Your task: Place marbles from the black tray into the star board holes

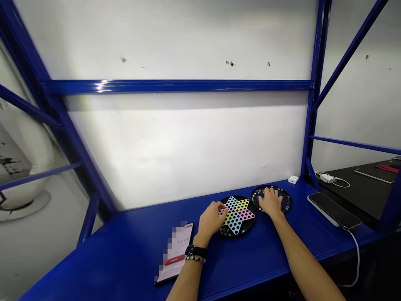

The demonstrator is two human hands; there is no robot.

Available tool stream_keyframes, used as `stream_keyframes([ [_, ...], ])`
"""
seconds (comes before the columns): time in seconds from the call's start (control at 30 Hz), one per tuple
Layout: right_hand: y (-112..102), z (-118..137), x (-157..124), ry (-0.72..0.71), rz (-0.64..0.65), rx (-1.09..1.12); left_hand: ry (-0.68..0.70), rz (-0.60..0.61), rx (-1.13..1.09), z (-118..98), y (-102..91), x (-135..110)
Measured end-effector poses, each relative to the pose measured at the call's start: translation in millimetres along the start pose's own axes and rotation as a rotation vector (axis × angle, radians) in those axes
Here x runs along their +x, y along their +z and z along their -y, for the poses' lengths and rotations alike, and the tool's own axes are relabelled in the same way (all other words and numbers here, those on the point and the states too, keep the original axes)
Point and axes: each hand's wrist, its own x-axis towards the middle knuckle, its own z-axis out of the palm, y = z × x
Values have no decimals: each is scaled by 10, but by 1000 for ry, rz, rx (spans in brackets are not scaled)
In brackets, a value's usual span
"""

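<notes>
A Chinese checkers board [235, 226] with a pastel blue, pink and yellow star full of dark holes lies in a round black tray. Over the star's left point, my left hand [212, 220] has its fingers curled in towards the thumb; anything between the fingertips is hidden. Beside it on the right is a second round black tray [290, 207] scattered with small coloured marbles. My right hand [272, 202] reaches down into that tray, fingers bent and apart, touching or just above the marbles. Some coloured marbles also show along the first tray's lower left rim.
A tablet-like screen [177, 255] lies left of my left wrist on the blue tabletop [125, 251]. At the right, a phone [333, 209] rests on a white block with a cable. A white charger [293, 179] sits by the back corner. Blue frame posts [310, 125] stand at both sides.
</notes>
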Motion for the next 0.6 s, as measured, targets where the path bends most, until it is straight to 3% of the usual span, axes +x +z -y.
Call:
stream_keyframes([
  [0.1, 31, 134, -87, -192, 59, 128, -37, 41, 41, 8, -7, 1],
  [0.2, 68, 252, -172, -291, 132, 160, -58, 110, 80, 15, 6, -1],
  [0.6, 96, 230, -227, -222, 155, 133, -42, 104, 106, 63, 32, 25],
])
